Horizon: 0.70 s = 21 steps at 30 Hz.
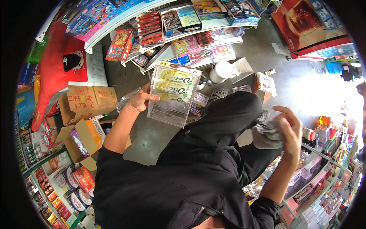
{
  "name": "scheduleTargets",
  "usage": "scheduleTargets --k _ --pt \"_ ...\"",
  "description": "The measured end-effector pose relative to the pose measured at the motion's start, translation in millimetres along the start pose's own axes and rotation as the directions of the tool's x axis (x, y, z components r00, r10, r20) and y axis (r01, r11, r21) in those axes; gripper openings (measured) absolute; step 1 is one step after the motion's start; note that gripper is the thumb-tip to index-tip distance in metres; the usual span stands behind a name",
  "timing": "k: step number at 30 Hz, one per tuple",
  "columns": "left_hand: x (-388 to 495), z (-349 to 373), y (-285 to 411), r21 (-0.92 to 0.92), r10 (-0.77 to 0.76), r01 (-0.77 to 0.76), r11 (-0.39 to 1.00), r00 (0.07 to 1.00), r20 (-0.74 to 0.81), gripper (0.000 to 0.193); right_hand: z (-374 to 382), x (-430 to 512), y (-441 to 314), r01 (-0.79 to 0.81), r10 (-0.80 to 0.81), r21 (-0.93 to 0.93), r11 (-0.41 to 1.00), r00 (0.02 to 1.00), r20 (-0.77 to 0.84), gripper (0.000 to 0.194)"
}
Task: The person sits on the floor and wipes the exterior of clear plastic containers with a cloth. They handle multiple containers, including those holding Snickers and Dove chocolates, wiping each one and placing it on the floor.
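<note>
My left hand (pixel 140 98) grips the left side of a clear plastic display box (pixel 168 113), its thumb over the near face. Inside, yellow-green Dove packs (pixel 174 84) are stacked in the upper part, and the lower part is see-through. A small yellow price tag sits at the box's top left corner. On my right knee lies a crumpled grey cloth (pixel 266 137). My right hand (pixel 290 133) is just beside it, fingers apart and slightly blurred, with the thumb overlapping the cloth's edge; whether they touch is unclear.
White shelves (pixel 168 40) of packaged goods stand ahead. On the floor are a white mug-shaped container (pixel 221 72), a clear tray (pixel 242 70) and candy boxes (pixel 199 103). Cardboard cartons (pixel 83 100) and an opened carton (pixel 83 140) are at left. Stocked glass shelving (pixel 311 171) lines the right.
</note>
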<state>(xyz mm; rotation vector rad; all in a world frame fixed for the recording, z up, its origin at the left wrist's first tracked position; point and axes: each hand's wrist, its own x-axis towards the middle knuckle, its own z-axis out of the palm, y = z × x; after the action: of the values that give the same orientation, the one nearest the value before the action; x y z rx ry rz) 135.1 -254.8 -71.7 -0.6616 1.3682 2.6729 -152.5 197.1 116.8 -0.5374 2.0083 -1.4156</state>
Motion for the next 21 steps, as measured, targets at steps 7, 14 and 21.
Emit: scheduleTargets --k 7,14,21 --pt "-2 -17 6 -0.063 -0.167 0.167 0.984 0.986 0.002 0.091 -54 -24 24 -0.009 0.045 0.278 0.961 0.991 -0.126 0.058" --pt "11 33 38 0.151 -0.271 0.285 0.947 0.957 -0.105 0.084 -22 -9 35 -0.215 0.189 0.198 0.956 0.972 0.139 0.064" --pt "46 82 56 0.227 -0.389 0.401 0.888 0.916 -0.098 0.073 46 33 48 -0.163 0.126 0.083 0.983 0.934 0.333 0.068"
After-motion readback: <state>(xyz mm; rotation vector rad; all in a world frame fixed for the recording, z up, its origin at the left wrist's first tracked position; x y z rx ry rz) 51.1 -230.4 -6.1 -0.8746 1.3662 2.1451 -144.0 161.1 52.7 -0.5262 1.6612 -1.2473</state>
